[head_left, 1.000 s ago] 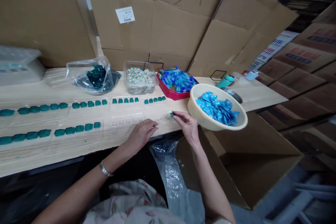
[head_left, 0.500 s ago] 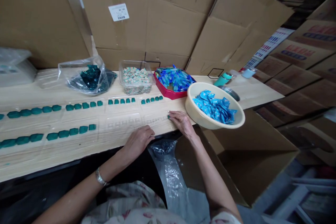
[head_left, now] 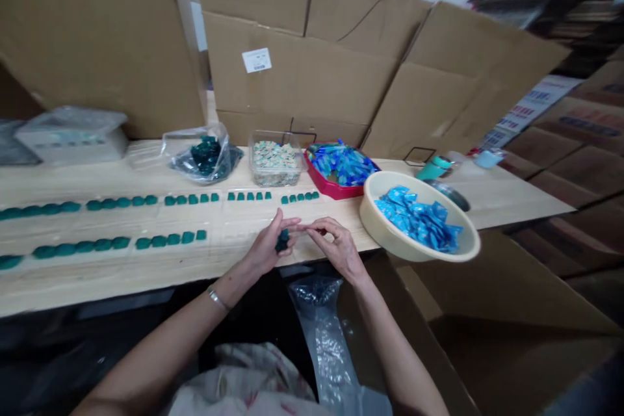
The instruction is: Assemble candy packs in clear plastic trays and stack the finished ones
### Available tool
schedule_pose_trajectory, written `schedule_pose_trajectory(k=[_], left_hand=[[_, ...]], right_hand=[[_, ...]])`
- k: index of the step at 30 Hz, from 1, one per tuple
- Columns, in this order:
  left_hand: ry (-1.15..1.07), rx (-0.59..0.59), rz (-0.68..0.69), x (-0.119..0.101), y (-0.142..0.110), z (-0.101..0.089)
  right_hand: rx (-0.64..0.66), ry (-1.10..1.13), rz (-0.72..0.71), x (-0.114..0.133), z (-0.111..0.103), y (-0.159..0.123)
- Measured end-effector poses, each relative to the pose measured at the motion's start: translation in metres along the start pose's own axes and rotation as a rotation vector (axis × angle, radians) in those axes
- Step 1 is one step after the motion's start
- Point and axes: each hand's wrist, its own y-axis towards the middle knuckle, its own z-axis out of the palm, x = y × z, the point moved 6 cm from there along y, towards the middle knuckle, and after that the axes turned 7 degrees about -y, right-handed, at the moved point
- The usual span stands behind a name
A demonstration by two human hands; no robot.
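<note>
Across the wooden bench [head_left: 517, 205] — rows of teal pieces [head_left: 117, 244] left of the fingers, a cream basin [head_left: 376, 224] of blue sachets [head_left: 414, 221] right of them — the left hand [head_left: 263, 253] grips a small teal cluster [head_left: 281, 242], the empty right hand [head_left: 336, 248] half-open just beside it.

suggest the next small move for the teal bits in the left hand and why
Probably pinch one teal piece from the left hand with the right hand and set it at the right end of the front row, since the right fingers are already beside the pieces and that row stops short of the hands.
</note>
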Motion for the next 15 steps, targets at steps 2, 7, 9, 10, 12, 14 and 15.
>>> schedule_pose_trajectory(k=[2,7,9,10,12,14,15], left_hand=[[-0.004,-0.068,0.024,-0.003,0.003,-0.003],[0.125,-0.135,0.066,-0.005,0.006,-0.008],[0.125,-0.113,0.059,-0.006,0.006,-0.008],[0.113,-0.097,0.047,-0.006,0.006,-0.008],[0.075,-0.06,0.007,-0.005,0.007,-0.006],[0.025,-0.022,-0.033,-0.004,0.008,-0.005],[-0.004,-0.004,-0.045,-0.003,0.008,-0.004]], right_hand=[[0.065,0.012,-0.038,0.021,0.016,0.004],[0.086,-0.082,-0.109,0.041,0.037,0.008],[0.072,-0.072,-0.067,0.036,0.039,0.009],[0.076,-0.034,-0.027,0.032,0.04,0.01],[0.107,0.109,0.094,0.021,0.043,0.011],[0.127,0.293,0.226,0.01,0.045,0.011],[0.119,0.373,0.278,0.005,0.046,0.011]])
